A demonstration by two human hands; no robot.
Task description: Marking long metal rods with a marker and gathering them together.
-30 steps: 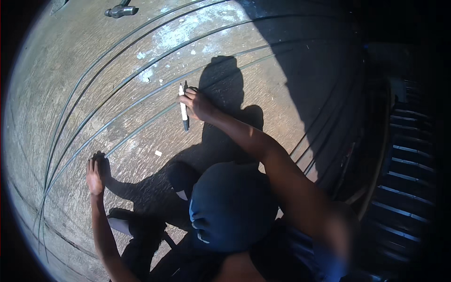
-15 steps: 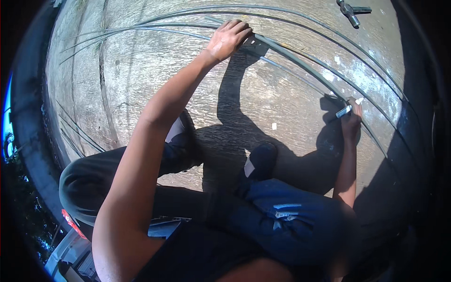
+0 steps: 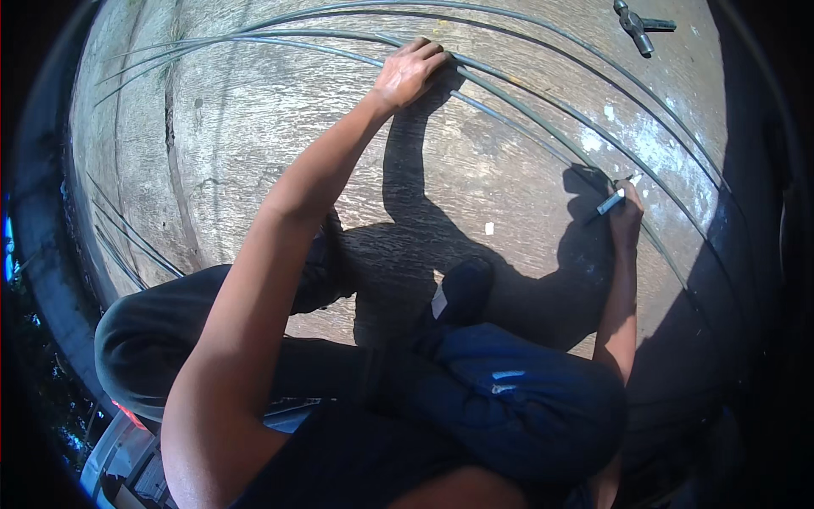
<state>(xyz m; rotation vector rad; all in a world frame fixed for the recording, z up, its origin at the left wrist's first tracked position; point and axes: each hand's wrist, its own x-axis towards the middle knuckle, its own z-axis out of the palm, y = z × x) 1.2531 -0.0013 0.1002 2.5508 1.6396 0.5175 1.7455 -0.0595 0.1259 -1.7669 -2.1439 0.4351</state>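
Observation:
Several long, thin grey metal rods (image 3: pixel 543 125) curve across the worn board surface from far left to right. At the far middle, my left hand (image 3: pixel 409 72) is closed over some of the rods, its fingers bent down around them; which ones it grips is partly hidden. On the right, my right hand (image 3: pixel 626 214) holds a marker pen (image 3: pixel 610 202) with a pale barrel between its fingers. The pen's white end shows above the fingers, close beside the rods. A dark shadow covers part of the rods there.
A ball-peen hammer (image 3: pixel 642 28) lies at the far right. More thin rods (image 3: pixel 131 233) lie at the left, by my knee. A small white scrap (image 3: pixel 489 228) rests on the board between my arms. White stains (image 3: pixel 666 153) mark the surface at right.
The view has shifted slightly, so the hammer appears a little lower and the rods a little higher. Both hands keep nearly the same places and grips.

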